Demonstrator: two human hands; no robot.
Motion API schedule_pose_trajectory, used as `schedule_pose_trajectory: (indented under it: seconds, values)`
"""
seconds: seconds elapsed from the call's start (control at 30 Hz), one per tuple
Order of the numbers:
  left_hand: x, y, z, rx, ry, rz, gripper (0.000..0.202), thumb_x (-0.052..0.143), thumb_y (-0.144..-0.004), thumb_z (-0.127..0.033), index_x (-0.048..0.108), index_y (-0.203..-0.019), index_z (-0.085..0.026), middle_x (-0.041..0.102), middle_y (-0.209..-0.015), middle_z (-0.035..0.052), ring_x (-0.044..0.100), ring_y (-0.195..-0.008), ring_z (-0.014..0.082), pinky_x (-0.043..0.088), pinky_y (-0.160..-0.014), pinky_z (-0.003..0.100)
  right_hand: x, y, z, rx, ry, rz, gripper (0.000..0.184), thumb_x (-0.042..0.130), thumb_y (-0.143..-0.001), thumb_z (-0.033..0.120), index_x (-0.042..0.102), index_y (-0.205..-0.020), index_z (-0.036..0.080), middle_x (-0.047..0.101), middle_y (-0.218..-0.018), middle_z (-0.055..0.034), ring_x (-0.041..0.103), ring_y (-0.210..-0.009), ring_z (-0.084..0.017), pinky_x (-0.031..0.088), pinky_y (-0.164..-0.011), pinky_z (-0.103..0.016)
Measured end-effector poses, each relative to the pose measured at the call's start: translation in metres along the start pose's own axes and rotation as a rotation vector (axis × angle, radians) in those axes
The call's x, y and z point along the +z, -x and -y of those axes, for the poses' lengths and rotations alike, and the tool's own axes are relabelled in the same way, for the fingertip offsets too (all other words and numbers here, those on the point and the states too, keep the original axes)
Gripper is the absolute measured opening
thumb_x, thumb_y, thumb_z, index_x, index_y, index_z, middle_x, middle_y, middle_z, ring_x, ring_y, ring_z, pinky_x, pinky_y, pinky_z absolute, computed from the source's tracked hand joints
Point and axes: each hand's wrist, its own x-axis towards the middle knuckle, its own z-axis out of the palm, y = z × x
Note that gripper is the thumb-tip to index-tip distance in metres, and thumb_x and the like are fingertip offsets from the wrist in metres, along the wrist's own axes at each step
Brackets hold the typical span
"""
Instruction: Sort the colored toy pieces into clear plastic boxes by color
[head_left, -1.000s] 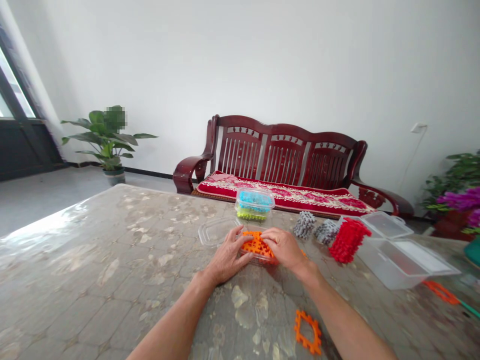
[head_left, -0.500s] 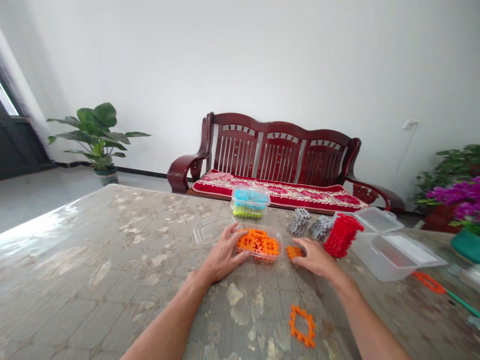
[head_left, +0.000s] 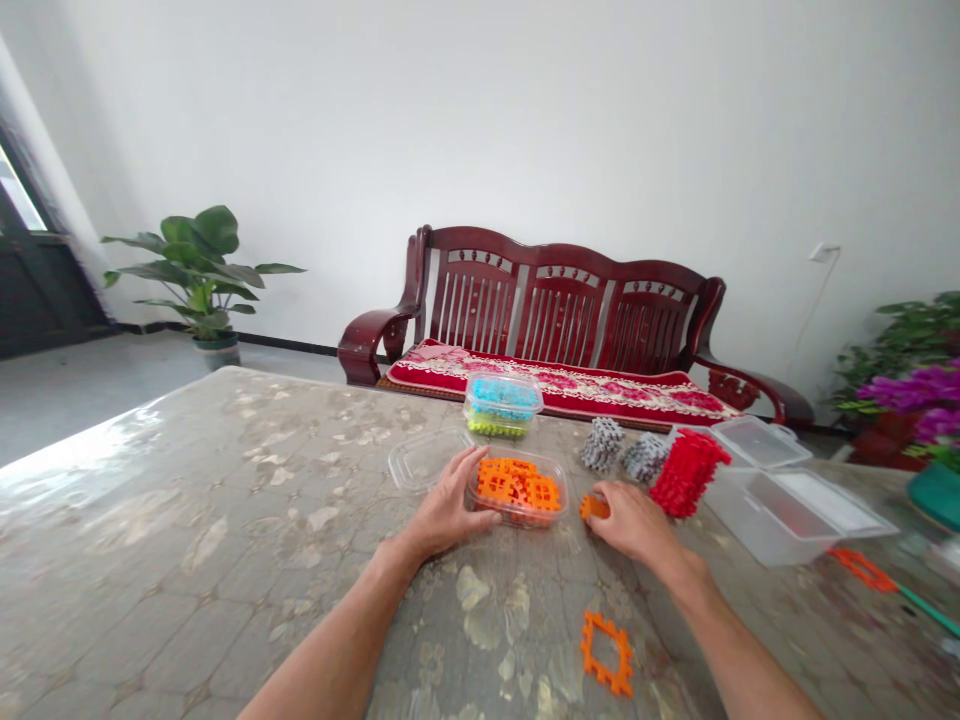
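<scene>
My left hand (head_left: 452, 508) curves round the left end of a clear plastic box (head_left: 564, 492), thumb along its front and fingers at its side. Inside that box lies a heap of orange notched building tiles (head_left: 517, 485). Just right of the box, my right hand (head_left: 628, 517) has its fingers and thumb closed on an orange building tile (head_left: 595, 507), partly hidden by the fingers. Nearer to me, a square orange frame piece (head_left: 607, 653) lies flat on the table.
Behind stands a lidded clear box (head_left: 501, 402) of blue and yellow-green pieces. A clear lid (head_left: 420, 463) lies left. Grey stacks (head_left: 602, 444), a red stack (head_left: 688, 472) and an open translucent bin (head_left: 780, 515) are right. A wooden bench (head_left: 559, 300) stands beyond the table.
My left fingers have drawn back from over the orange tiles to the box's left side. My right hand keeps the orange tile, turned slightly and shifted a little right.
</scene>
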Motion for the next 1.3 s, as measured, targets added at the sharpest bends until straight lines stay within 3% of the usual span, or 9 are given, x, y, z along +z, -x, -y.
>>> schedule_pose_trajectory:
  seconds: [0.2,0.33,0.43,0.53,0.63,0.73,0.93,1.17,1.3]
  values:
    - [0.001,0.0,0.003,0.006,0.041,-0.025,0.092,0.081,-0.069,-0.032,0.036,-0.149,-0.023,0.042,-0.149,0.0122,0.039,-0.14,0.0323,0.031,-0.118,0.051,-0.004,0.002,-0.003,0.119,-0.059,-0.037,0.049,0.062,-0.075,0.038,0.064,-0.12,0.019,0.074,-0.106,-0.0124,0.069,-0.099,-0.03,0.049,-0.077,-0.035]
    - [0.003,0.0,0.006,-0.004,0.055,-0.04,0.097,0.082,-0.067,-0.028,0.032,-0.151,-0.024,0.042,-0.149,0.0115,0.04,-0.139,0.0319,0.032,-0.118,0.05,-0.022,-0.001,0.004,0.143,-0.199,-0.14,0.052,0.065,-0.074,0.042,0.062,-0.123,0.022,0.074,-0.106,-0.0086,0.069,-0.094,-0.026,0.049,-0.075,-0.033]
    - [0.004,0.0,0.007,-0.017,0.083,-0.043,0.101,0.082,-0.066,-0.026,0.029,-0.152,-0.023,0.041,-0.15,0.0125,0.04,-0.139,0.0322,0.032,-0.118,0.051,-0.043,-0.008,0.031,0.055,-0.268,-0.209,0.054,0.067,-0.073,0.041,0.06,-0.124,0.023,0.073,-0.107,-0.0069,0.068,-0.094,-0.025,0.049,-0.077,-0.033]
    - [0.005,0.0,0.008,-0.036,0.13,-0.048,0.105,0.084,-0.066,-0.029,0.026,-0.153,-0.021,0.041,-0.151,0.0145,0.041,-0.139,0.0329,0.033,-0.117,0.05,-0.056,-0.019,0.073,-0.081,-0.285,-0.251,0.054,0.069,-0.072,0.036,0.059,-0.124,0.024,0.073,-0.105,-0.0057,0.067,-0.097,-0.024,0.048,-0.081,-0.033]
    - [0.006,0.0,0.01,-0.058,0.182,-0.053,0.108,0.085,-0.065,-0.033,0.024,-0.153,-0.019,0.041,-0.151,0.0159,0.044,-0.137,0.0336,0.035,-0.116,0.05,-0.057,-0.032,0.112,-0.178,-0.272,-0.238,0.052,0.07,-0.073,0.036,0.059,-0.122,0.022,0.073,-0.102,-0.0062,0.065,-0.098,-0.026,0.048,-0.083,-0.034]
    - [0.007,0.001,0.012,-0.07,0.228,-0.044,0.109,0.085,-0.066,-0.032,0.022,-0.154,-0.019,0.04,-0.151,0.0164,0.045,-0.136,0.0335,0.037,-0.114,0.05,-0.049,-0.041,0.132,-0.252,-0.25,-0.195,0.047,0.07,-0.074,0.036,0.062,-0.118,0.021,0.072,-0.105,-0.0076,0.064,-0.099,-0.027,0.047,-0.083,-0.035]
    - [0.008,0.001,0.01,-0.055,0.267,-0.039,0.107,0.085,-0.067,-0.029,0.021,-0.154,-0.019,0.045,-0.147,0.016,0.046,-0.136,0.0325,0.036,-0.115,0.05,-0.034,-0.042,0.122,-0.35,-0.242,-0.202,0.016,0.067,-0.081,0.028,0.073,-0.096,0.024,0.073,-0.098,-0.0035,0.06,-0.097,-0.022,0.043,-0.086,-0.032]
    - [0.003,0.0,0.006,0.022,0.128,-0.038,0.092,0.083,-0.071,-0.039,0.035,-0.148,-0.023,0.045,-0.146,0.0122,0.043,-0.137,0.0308,0.034,-0.117,0.047,-0.024,-0.04,0.126,-0.372,-0.188,-0.175,0.016,0.063,-0.087,0.023,0.078,-0.088,0.027,0.073,-0.091,-0.0027,0.059,-0.091,-0.021,0.042,-0.083,-0.031]
    - [0.001,-0.001,0.005,0.051,0.085,-0.013,0.081,0.08,-0.074,-0.044,0.044,-0.143,-0.023,0.044,-0.146,0.0116,0.036,-0.142,0.031,0.031,-0.119,0.045,-0.027,-0.04,0.124,-0.365,-0.278,-0.161,0.019,0.06,-0.088,0.022,0.079,-0.088,0.026,0.075,-0.094,-0.0026,0.061,-0.091,-0.02,0.043,-0.087,-0.031]
